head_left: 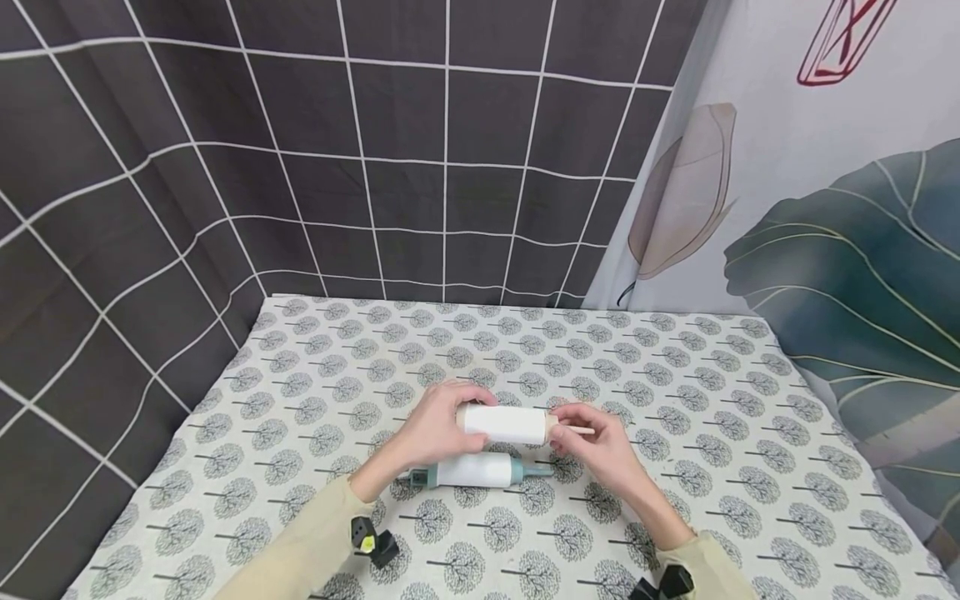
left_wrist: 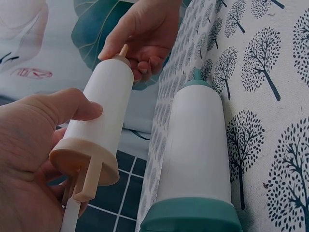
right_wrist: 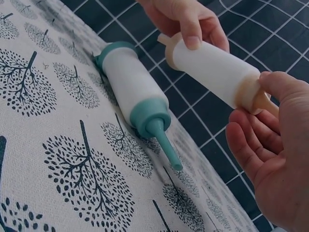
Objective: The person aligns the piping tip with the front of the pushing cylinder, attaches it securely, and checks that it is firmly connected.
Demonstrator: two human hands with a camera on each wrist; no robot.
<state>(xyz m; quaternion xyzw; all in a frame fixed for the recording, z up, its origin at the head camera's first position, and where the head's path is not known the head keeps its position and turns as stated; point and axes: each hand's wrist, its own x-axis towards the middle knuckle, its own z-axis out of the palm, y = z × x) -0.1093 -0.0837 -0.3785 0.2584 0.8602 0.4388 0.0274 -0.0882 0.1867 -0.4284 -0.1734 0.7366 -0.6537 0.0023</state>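
A white squeeze bottle (head_left: 510, 423) with beige end pieces lies sideways between my hands, above the table. My left hand (head_left: 442, 422) grips its body near the wide beige base (left_wrist: 87, 157), thumb laid along the white side. A beige bracket sticks out from that base in the left wrist view. At the other end, my right hand (head_left: 597, 446) pinches the beige nozzle cap (right_wrist: 250, 94) between thumb and fingers. The thin tip pokes out past the fingers. A second squeeze bottle (head_left: 476, 471), white with teal ends, lies on the cloth just nearer to me, its teal nozzle (right_wrist: 164, 145) pointing right.
A cloth printed with trees (head_left: 495, 542) covers the table. Behind it and on the left hangs a dark curtain (head_left: 405, 108) with a white grid. At the right is a pale curtain (head_left: 780, 158) with large leaves.
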